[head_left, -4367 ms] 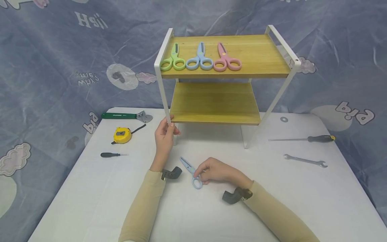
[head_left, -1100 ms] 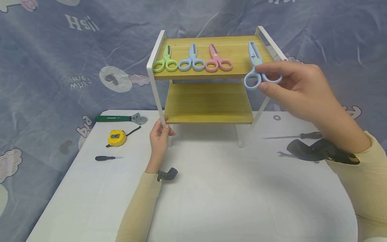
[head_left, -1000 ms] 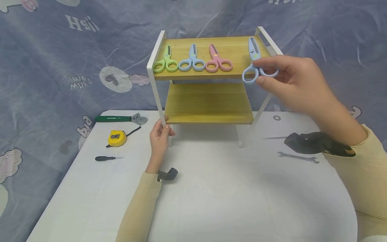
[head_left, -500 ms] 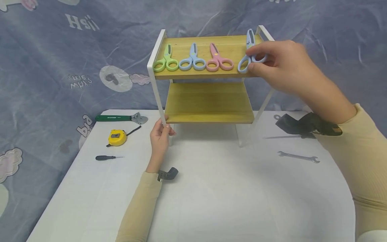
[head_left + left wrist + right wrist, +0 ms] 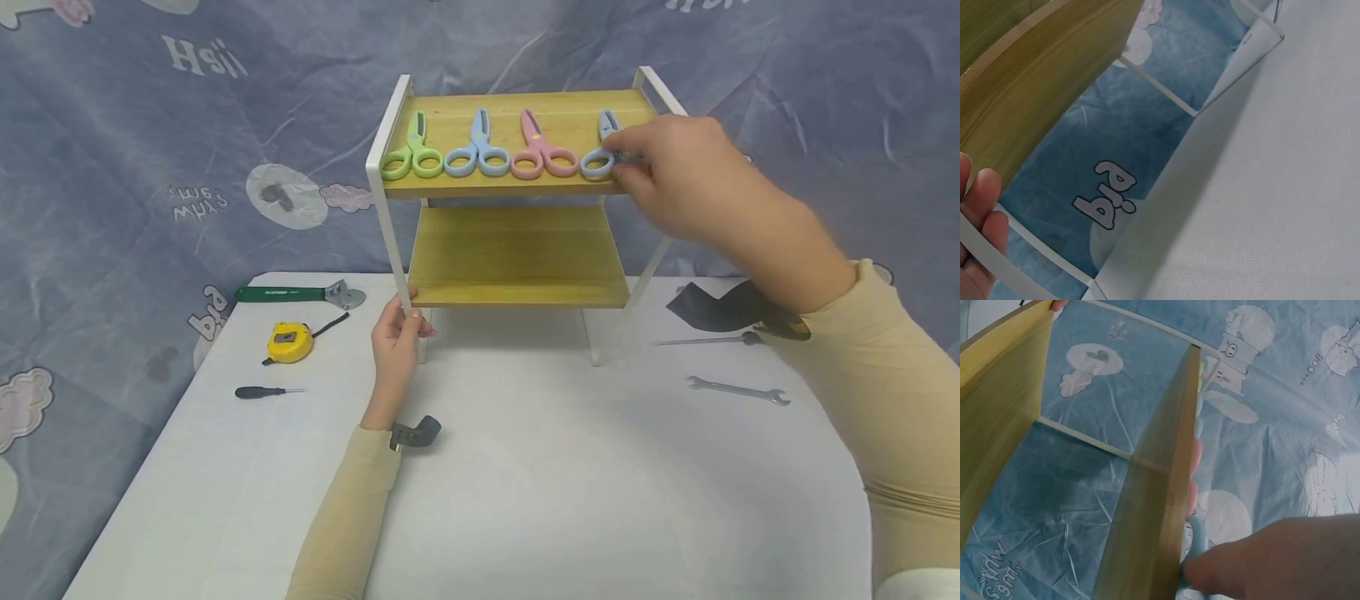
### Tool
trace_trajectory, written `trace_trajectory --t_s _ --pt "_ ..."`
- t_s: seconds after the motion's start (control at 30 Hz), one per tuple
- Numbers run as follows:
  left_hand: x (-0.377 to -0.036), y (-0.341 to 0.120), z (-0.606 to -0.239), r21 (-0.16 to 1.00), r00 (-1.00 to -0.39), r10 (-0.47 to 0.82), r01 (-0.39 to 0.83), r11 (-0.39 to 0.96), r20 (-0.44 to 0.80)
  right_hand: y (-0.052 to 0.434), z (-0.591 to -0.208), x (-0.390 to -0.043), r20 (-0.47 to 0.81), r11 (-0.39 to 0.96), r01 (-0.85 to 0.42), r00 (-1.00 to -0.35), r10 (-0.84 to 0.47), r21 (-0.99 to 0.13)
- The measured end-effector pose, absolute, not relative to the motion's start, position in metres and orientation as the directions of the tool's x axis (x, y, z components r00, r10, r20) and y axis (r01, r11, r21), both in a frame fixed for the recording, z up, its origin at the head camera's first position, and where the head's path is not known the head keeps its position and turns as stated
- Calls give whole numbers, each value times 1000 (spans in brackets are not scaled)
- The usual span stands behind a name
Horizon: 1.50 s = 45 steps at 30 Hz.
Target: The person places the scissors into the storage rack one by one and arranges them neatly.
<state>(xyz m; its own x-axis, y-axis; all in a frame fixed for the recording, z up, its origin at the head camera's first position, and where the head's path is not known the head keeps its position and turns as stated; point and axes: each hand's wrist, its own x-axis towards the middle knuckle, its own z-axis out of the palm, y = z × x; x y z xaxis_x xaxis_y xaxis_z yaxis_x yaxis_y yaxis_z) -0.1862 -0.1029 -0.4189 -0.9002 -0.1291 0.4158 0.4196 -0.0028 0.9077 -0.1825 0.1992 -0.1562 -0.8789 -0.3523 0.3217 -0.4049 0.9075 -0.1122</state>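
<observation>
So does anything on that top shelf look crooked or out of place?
Nothing stands out. Four scissors lie in a neat row on the top shelf, blades pointing back; the right hand holds the light blue scissors at the row's right end. The left hand grips the rack's front leg.

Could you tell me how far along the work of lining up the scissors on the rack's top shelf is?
Three pairs, the green scissors, blue scissors and pink scissors, already lie side by side on the top shelf. The right hand holds the light blue scissors down beside them; the left hand grips the rack leg. Only letting go seems left; no scissors show on the table.
</observation>
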Motion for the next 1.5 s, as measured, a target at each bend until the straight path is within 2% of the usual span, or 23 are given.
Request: trace_trajectory --t_s 0.27,0.47,0.73,1.13,1.5 --pt "-188 -103 -418 913 -905 -132 408 0 405 199 -161 -184 375 901 -427 -849 -373 -71" --pt "-188 -103 -420 907 -898 -135 422 10 419 198 -162 -185 370 906 -415 -857 -360 -81" --pt "-203 -106 -444 910 -900 -152 414 0 409 195 -163 -186 372 906 -413 -858 -355 -89" --pt "-204 -106 -446 892 -882 -144 452 3 448 191 -163 -191 369 899 -425 -856 -361 -105" --pt "-202 -105 -445 898 -888 -153 440 -10 433 192 -172 -186 452 878 -455 -821 -350 -146"
